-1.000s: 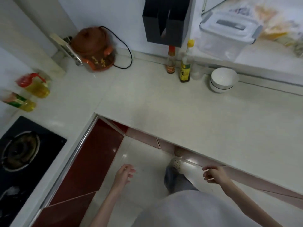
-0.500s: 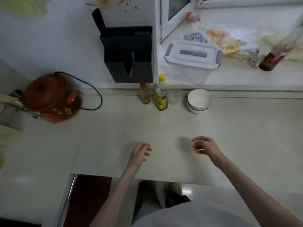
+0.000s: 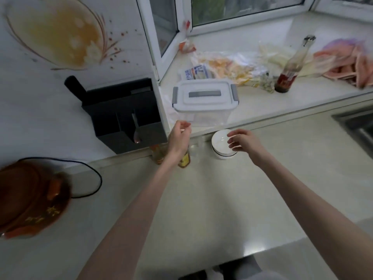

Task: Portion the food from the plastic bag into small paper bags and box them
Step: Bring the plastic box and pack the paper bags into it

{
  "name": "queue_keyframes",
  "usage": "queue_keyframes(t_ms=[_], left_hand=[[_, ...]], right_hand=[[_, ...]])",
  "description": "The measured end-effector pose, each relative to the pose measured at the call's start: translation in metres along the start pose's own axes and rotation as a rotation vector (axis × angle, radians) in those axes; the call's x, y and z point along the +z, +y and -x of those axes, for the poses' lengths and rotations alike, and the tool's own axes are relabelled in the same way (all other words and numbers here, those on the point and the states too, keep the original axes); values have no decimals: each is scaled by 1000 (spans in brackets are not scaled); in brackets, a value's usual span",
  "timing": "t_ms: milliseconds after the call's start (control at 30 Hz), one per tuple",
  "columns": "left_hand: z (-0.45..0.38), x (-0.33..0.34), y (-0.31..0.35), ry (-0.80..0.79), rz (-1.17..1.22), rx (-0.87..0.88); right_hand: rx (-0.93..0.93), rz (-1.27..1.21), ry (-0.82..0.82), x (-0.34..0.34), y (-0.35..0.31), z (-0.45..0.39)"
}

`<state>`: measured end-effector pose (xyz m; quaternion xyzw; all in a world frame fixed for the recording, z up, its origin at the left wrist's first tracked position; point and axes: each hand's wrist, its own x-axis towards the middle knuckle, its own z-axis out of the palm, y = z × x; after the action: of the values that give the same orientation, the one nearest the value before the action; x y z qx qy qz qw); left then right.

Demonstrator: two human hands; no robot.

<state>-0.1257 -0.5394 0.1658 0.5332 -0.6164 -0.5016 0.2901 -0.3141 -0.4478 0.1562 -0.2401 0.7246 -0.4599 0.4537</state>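
left hand (image 3: pixel 178 138), right hand (image 3: pixel 243 141), outstretched, empty

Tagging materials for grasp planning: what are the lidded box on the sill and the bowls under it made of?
The lidded box: looks like clear plastic, since its walls show through, with a white lid and grey clips and handle. The stacked bowls: probably glazed ceramic, white and glossy with a highlight inside, though melamine can't be ruled out.

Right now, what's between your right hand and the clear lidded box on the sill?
In the head view, only the white bowl beneath the right hand, then the bare sill edge before the box.
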Motion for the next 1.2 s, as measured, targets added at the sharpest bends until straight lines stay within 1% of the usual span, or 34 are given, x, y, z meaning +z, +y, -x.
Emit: queue_keyframes(t_ms=[67, 167, 367, 433, 533, 667, 733, 833, 1000, 1100, 1200], left_hand=[[-25, 2, 15, 41, -16, -4], [-56, 8, 30, 102, -16, -58], [-110, 18, 50, 189, -76, -97], [-127, 23, 52, 219, -108, -125], [-148, 29, 49, 284, -161, -207], [-164, 35, 39, 244, -137, -288], [-166, 37, 39, 266, -130, -296], [-167, 37, 49, 292, -145, -248], [-150, 33, 83, 280, -113, -43], [-127, 29, 101, 209, -102, 88], [-98, 28, 110, 110, -138, 133]], right_hand=[[-40, 18, 12, -3, -16, -22], [-90, 62, 37, -6, -37, -55], [-238, 176, 186, -7, -76, -112], [-262, 209, 211, -9, -82, -131], [-253, 260, 212, -12, -83, -158], [-149, 195, 147, -10, -74, -176], [-127, 178, 118, -9, -67, -179], [-159, 164, 145, -15, -66, -175], [-283, 182, 251, -43, -85, -141], [-340, 245, 375, -62, -93, -104], [-352, 305, 474, -77, -89, -61]])
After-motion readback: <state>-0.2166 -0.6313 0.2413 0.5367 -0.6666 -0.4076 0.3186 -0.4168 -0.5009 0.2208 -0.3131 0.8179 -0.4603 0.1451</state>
